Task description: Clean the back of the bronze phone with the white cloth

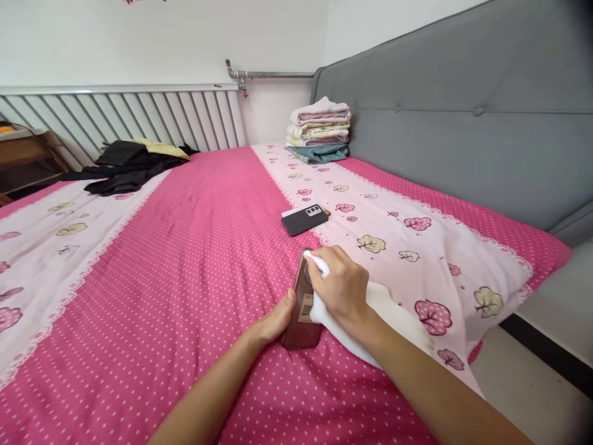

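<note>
A brown smartphone is held up over the bed, its back with a pale label and round camera facing me. My left hand grips it along its left edge, thumb on the side and the other fingers hidden behind. In my right hand is a white cloth, a bunched end pinched against the phone's upper corner by the camera. The rest of the cloth hangs under my right wrist onto the bedding. Just beyond lies a black phone case or phone with a camera block, on top of something white.
Pink dotted bedding spreads beneath everything. Folded cloths are stacked by the grey headboard. Dark clothes lie at the far left before a white radiator. The bed's edge drops to the floor at right.
</note>
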A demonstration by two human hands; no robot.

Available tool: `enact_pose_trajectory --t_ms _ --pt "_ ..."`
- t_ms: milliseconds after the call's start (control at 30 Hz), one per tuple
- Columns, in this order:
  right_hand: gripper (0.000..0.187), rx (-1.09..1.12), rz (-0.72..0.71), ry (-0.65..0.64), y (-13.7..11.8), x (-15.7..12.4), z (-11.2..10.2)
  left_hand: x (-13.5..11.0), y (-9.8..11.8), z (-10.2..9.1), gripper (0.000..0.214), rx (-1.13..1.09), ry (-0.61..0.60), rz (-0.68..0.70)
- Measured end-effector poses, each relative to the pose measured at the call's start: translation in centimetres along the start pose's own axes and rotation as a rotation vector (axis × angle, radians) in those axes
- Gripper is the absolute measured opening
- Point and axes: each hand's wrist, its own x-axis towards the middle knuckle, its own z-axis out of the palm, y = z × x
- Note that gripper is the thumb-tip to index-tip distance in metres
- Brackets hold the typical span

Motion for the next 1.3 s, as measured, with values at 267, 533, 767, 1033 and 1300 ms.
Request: enact_pose_trajectory --t_ms 267,533,767,1033,1300 --pt "0.015 0.019 0.104 -0.015 1.1 0.4 -0.4 -0.2 0.5 0.5 0.056 0.024 -0.039 0.013" --pt "0.013 0.017 0.162 -0.017 2.3 0.2 -0.1 0.0 0.4 0.4 0.062 -0.062 0.033 -0.040" --pt "0.014 0.008 0.153 -0.046 2.5 -0.3 0.0 -0.4 1.0 0.6 0.064 -0.163 0.115 -0.104" --pt "0.013 -0.017 0.100 -0.146 1.6 -1.1 0.2 -0.1 1.5 0.3 0.081 -0.258 0.126 -0.091" --pt "0.014 0.008 -0.057 -0.185 0.1 -2.0 0.3 0.0 1.9 0.9 0.071 -0.242 0.313 -0.083"
